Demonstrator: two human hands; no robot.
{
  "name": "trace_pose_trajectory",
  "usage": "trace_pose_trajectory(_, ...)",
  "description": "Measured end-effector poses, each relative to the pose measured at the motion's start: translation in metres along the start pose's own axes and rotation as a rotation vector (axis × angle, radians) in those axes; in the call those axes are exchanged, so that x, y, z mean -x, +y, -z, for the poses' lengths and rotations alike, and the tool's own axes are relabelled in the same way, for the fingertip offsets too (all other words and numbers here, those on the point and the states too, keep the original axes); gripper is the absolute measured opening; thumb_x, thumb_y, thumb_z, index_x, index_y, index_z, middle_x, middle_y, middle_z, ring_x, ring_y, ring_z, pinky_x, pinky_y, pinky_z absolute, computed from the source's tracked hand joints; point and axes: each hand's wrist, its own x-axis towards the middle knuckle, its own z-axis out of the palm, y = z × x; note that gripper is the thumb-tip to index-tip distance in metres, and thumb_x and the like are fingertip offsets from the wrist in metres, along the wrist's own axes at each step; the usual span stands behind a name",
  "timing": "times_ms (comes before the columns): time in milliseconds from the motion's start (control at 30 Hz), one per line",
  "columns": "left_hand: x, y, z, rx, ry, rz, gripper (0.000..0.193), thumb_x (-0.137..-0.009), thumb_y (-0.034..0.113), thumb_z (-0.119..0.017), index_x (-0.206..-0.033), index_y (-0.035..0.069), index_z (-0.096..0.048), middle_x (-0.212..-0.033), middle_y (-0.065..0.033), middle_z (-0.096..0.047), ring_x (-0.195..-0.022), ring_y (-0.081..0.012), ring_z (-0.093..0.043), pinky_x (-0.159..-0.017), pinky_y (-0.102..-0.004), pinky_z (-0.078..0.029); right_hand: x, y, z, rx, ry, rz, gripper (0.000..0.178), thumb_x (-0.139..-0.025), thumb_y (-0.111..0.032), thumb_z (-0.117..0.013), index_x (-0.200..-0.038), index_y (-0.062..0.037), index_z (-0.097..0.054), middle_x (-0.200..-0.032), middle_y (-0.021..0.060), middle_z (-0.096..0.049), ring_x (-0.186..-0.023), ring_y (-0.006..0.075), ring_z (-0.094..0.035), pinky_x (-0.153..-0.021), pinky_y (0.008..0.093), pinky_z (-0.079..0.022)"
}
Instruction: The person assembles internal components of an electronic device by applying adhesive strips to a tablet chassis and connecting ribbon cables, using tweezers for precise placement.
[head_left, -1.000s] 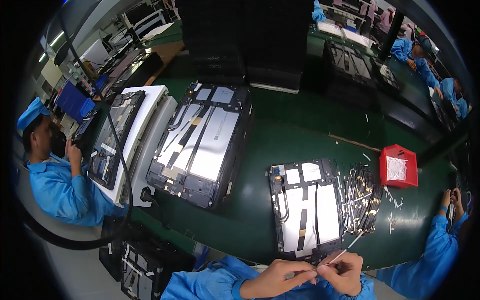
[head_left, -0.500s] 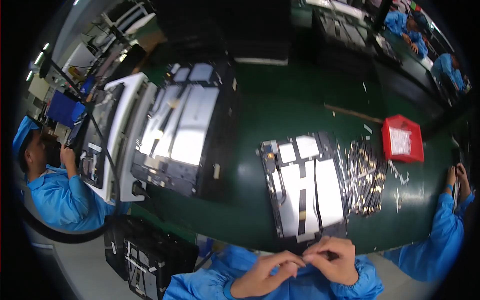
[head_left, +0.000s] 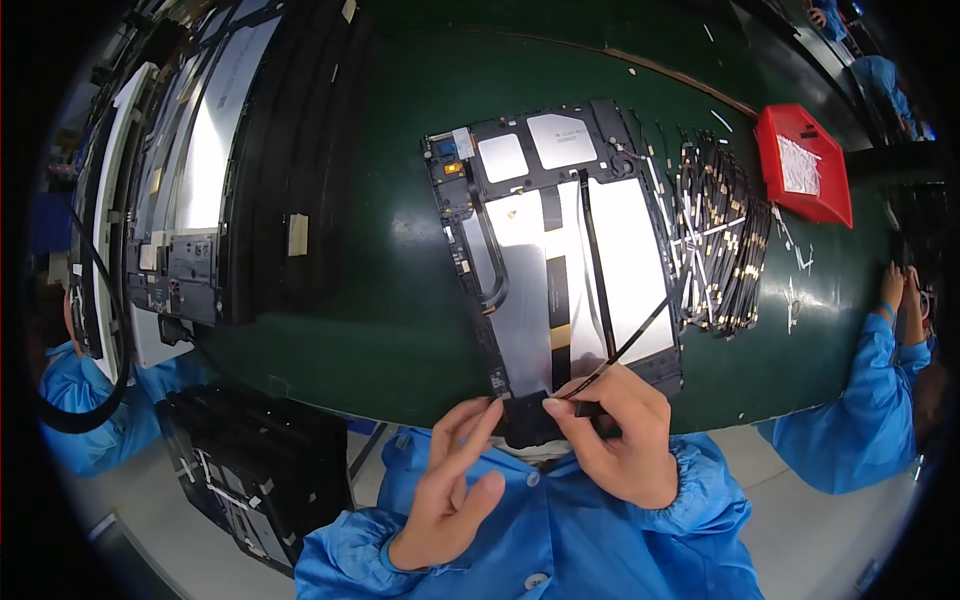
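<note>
Green matting covered the counter point(head_left: 330, 300), a factory line with other blue-sleeved workers at its edges.

Opened device back panel point(head_left: 560, 260) lay flat at centre, its near edge just over the counter's near rim, silver plates and black frame facing up. Thin black flex cable point(head_left: 625, 345) ran from the panel's lower middle out toward 2 o'clock, crossing the right-hand silver plate.

Right hand point(head_left: 620, 430) sat at the panel's 6 o'clock edge, fingers pinched narrow on the cable's near end, thumb and forefinger closed over it. Left hand point(head_left: 455, 480) just beside it at 8 o'clock, fingers loosely extended, tips touching the panel's lower edge, holding nothing I could make out.

Judgement: seating the cable end would go best with the left fingertips steadying the frame while the right kept the cable flat and untwisted, pressing straight down rather than dragging.

Pile of spare cables point(head_left: 720, 240) lay just beside the panel at 3 o'clock. Red tray point(head_left: 805, 165) stood at 2 o'clock, beyond the pile. Larger opened panel point(head_left: 190, 190) rested at 9 o'clock, well apart.
</note>
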Motion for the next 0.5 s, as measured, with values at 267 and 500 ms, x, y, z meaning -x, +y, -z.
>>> trace_pose_trajectory(267,-0.004,0.003,0.000,0.325,0.057,0.113,0.050,-0.093,0.026,-0.047,-0.135,0.000,-0.040,-0.142,-0.0141,-0.025,-0.131,-0.0258,-0.025,-0.104,-0.0368,-0.021,-0.002,0.000,-0.004,0.036,0.031,0.035,0.014,-0.072,0.001,-0.070,-0.080,0.0016,-0.058,-0.071,0.0118,-0.057,-0.058,0.0259,-0.056,-0.051,0.0315,-0.044)
trace_pose_trajectory(500,-0.011,-0.008,0.010,0.171,0.089,-0.039,0.025,-0.091,0.015,-0.050,-0.106,-0.002,-0.059,-0.139,-0.0143,-0.032,-0.129,-0.0268,-0.032,-0.104,-0.0367,-0.025,-0.017,-0.007,-0.004,0.102,-0.113,0.012,0.015,-0.077,-0.006,-0.067,-0.082,0.0007,-0.055,-0.081,0.0132,-0.050,-0.068,0.0300,-0.054,-0.057,0.0368,-0.044)
